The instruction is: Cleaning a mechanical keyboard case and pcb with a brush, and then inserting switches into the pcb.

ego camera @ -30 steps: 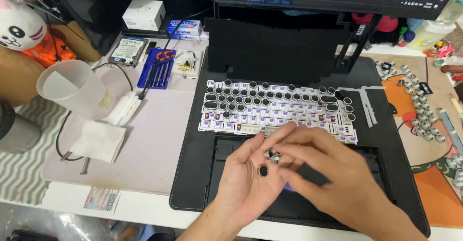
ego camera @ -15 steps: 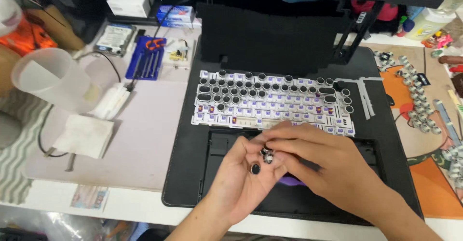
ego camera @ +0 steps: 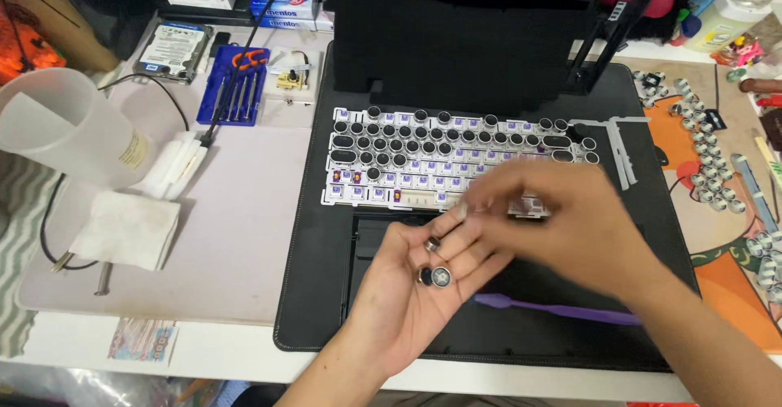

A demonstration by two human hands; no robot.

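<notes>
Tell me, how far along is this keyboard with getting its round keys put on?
Roughly the upper rows of the keyboard already carry round black caps; much of the bottom row shows bare purple switches. The left hand lies palm up holding a few loose round keycaps, and the right hand, blurred, reaches at them. More loose caps wait on the mat to the right.

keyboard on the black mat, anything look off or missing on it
Yes: the white keyboard with round black keycaps has bare purple switches along its lower rows. Some loose round keycaps lie in the left hand.
</notes>
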